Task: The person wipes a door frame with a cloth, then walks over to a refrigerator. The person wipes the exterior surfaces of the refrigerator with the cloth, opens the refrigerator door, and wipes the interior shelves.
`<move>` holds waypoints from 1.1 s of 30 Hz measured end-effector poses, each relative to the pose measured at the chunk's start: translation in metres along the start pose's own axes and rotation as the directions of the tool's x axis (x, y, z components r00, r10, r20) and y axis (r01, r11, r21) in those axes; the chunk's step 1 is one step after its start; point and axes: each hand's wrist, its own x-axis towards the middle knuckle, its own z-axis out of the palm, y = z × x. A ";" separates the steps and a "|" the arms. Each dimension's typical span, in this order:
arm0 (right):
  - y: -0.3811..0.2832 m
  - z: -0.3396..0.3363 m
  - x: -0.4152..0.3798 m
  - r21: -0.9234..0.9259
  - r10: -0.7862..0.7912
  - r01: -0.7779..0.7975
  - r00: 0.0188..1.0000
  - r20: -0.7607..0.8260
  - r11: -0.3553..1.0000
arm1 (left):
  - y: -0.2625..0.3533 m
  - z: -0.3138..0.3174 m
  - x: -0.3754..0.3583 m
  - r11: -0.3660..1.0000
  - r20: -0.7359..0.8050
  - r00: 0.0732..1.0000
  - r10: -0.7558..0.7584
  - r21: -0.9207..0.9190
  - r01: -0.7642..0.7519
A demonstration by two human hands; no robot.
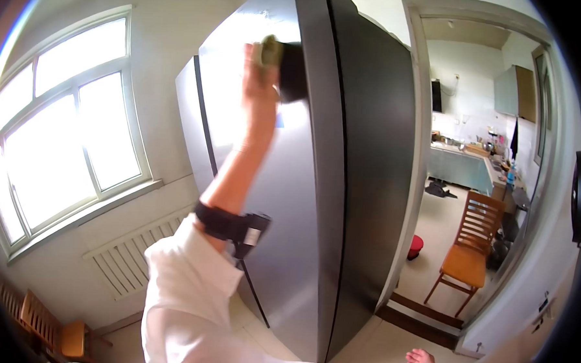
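One of the hands (259, 83) is up high on the silver fridge door (289, 201), fingers closed around a greenish sponge (269, 49) pressed flat against the upper part of the door, just beside a dark panel (293, 71). From this angle I cannot tell which arm it is, white sleeve (188, 287) and black wrist strap (227, 223) showing, and the other hand is out of view. Window (66, 126) at the left, a wooden chair (470, 244) through the doorway.
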 end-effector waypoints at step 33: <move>-0.060 0.013 0.035 -0.274 0.081 0.019 0.933 0.350 0.962 | -0.025 0.030 -0.060 0.925 0.093 0.965 0.245 0.274 -0.261</move>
